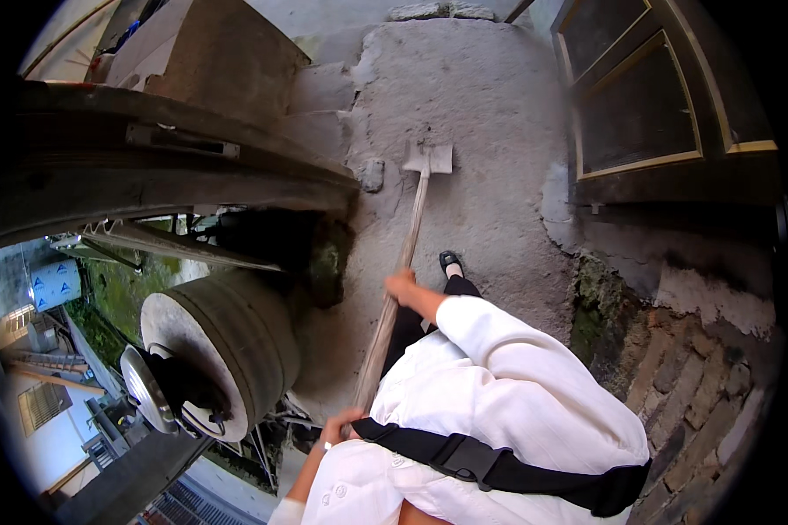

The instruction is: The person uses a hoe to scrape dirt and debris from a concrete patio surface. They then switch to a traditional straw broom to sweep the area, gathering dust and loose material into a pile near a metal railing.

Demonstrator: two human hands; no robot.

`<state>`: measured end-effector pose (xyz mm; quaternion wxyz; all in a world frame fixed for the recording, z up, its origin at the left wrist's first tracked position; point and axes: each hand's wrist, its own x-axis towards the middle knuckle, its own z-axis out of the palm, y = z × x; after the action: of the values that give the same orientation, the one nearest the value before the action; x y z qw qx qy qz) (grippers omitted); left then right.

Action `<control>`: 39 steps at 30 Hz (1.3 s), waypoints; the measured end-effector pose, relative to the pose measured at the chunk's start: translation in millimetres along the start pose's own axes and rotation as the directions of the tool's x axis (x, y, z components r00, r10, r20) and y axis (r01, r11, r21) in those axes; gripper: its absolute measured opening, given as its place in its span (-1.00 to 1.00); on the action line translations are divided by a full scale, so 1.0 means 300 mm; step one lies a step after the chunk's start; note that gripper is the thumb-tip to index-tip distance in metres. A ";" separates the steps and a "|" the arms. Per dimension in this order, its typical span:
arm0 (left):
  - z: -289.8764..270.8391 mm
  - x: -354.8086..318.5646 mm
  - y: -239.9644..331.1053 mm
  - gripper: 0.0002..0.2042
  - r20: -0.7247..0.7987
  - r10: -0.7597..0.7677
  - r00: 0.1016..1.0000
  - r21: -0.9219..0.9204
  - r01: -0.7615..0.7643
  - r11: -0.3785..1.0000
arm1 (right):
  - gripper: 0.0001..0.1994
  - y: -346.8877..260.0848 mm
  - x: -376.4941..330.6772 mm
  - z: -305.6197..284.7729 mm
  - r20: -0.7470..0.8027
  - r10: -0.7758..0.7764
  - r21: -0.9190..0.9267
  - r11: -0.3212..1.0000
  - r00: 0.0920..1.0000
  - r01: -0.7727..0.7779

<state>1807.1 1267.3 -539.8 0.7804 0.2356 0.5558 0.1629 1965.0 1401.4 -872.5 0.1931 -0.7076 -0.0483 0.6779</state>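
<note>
Both my hands are closed on a long wooden-handled shovel (414, 214). My right hand (401, 285) grips the handle around its middle, with the arm in a white sleeve. Lower down, by my waist, my left hand (340, 426) is wrapped round the top end of the handle. The flat, pale shovel blade (430, 159) rests on the concrete ground ahead of me. Some dark bits of debris (426, 133) lie just beyond the blade. A grey stone (372, 175) sits to the left of the blade.
A large round grey container (223, 346) with a metal lid (147, 389) stands at left, below a dark wooden beam (149, 188). Stone steps (318, 114) rise at upper left. A dark wooden door (639, 109) and a rough brick wall (696, 385) line the right side.
</note>
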 end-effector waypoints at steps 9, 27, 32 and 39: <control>-0.001 -0.041 0.021 -0.70 0.117 0.039 0.992 0.158 -0.057 0.986 | -0.50 -0.047 -0.120 -0.005 -0.306 -0.130 -0.330 0.944 0.943 0.022; 0.122 0.005 0.436 -0.50 0.393 -0.239 0.888 -0.555 0.436 0.709 | -0.57 -0.292 -0.384 -0.225 0.303 -0.001 0.130 0.991 0.953 -0.040; 0.176 0.054 0.489 -0.58 0.418 -0.226 0.880 -0.300 0.368 0.880 | -0.64 -0.338 -0.394 -0.263 0.318 -0.059 0.374 0.925 0.946 -0.068; 0.220 0.060 0.562 -0.27 0.302 0.079 0.950 -0.213 -0.014 0.977 | -0.69 -0.443 -0.410 -0.169 0.315 -0.079 0.773 0.600 0.946 -0.208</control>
<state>1876.5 1405.3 -443.5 0.8739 0.1882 0.4011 0.1998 2030.8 1472.6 -711.6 0.4527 -0.4294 0.2546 0.7388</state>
